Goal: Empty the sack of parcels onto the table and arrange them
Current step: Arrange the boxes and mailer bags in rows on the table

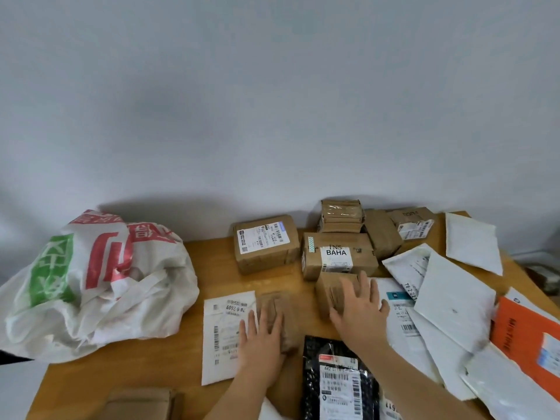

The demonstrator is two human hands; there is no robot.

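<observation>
A plain grey wall backs the wooden bench (212,268), and on the far left the sack (97,283) lies slumped and crumpled, apparently emptied. So it's the arranging step now. The left hand (262,344), fingers spread and flat, presses on a soft brown parcel (280,316) beside a white mailer (224,331). The black mailer (339,380) sits near, between the forearms. The right hand (360,313), fingers also splayed, rests flat on a small brown box (335,291), just in front of the BAHA box (338,254). Far right, white envelopes (448,298) sprawl overlapping. Next move likely calls for sliding both brown parcels toward the far row of boxes.
</observation>
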